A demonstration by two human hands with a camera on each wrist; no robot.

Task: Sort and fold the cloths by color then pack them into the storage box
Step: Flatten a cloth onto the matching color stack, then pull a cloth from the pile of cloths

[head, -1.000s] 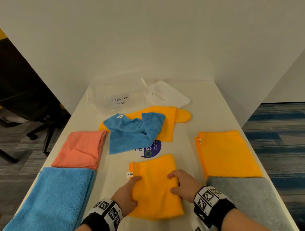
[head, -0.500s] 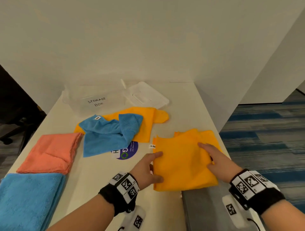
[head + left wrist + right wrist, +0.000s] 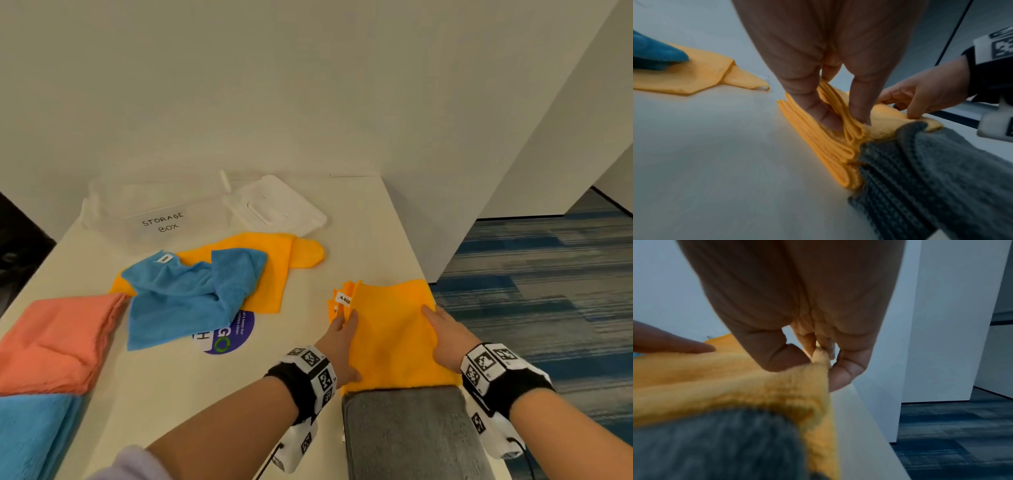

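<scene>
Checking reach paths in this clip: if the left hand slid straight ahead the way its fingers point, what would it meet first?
Probably nothing soon. The left hand grips the folded orange stack at its left edge, fingers pointing away. Beyond them lies bare table; the box lid sits further left, though depth is unclear.

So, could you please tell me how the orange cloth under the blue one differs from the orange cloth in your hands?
The orange cloth under the blue one lies loose and unfolded near the storage box; the orange cloth in hand is folded, on a stack by the grey cloth. The first is untouched; the left hand and right hand grip the second. Both are orange.
</scene>
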